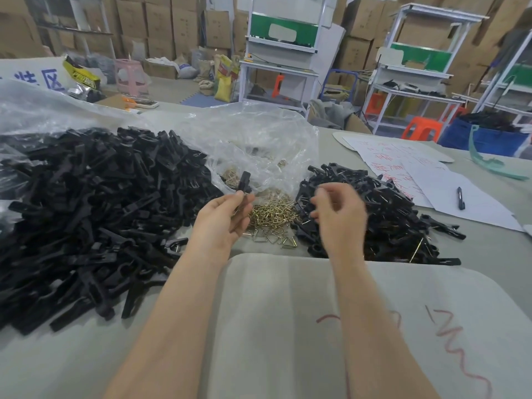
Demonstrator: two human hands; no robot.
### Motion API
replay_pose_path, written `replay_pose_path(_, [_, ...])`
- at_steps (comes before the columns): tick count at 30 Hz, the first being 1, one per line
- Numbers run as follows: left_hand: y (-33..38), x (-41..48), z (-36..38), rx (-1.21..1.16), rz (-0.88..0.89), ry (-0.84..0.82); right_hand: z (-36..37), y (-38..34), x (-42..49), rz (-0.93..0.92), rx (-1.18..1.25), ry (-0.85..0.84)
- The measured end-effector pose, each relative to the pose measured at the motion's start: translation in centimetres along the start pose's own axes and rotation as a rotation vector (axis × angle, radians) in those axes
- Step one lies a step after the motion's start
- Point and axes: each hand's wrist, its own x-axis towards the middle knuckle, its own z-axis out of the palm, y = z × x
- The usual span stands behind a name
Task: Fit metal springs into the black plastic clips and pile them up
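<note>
Fingers of the left hand pinch one black clip and hold it standing up, likely so a spring can be pushed into it. The right hand beside it is blurry with bent fingers, and I cannot tell if it holds a spring. Gold springs lie between both hands, easy to grab; a big heap of clips sits left of the left hand, and a smaller pile under the right hand looks like the done ones.
</note>
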Motion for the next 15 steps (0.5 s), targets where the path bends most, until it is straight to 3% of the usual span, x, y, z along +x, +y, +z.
replay_pose_path(3, [0.1,0.0,0.0,-0.029,0.014,0.047,2.1,-0.6,-0.2,0.056,-0.387,-0.471])
replay_pose_path(5, [0.1,0.0,0.0,-0.034,0.022,0.082,3.4,-0.2,-0.7,0.128,-0.616,-0.588])
replay_pose_path(10, [0.1,-0.1,0.0,-0.056,0.016,0.098,5.1,0.9,-1.8,0.041,-0.693,-0.384])
replay_pose_path(15, [0.2,-0.2,0.2,-0.066,0.012,0.074,4.9,1.3,-1.6,0.046,-0.497,-0.313])
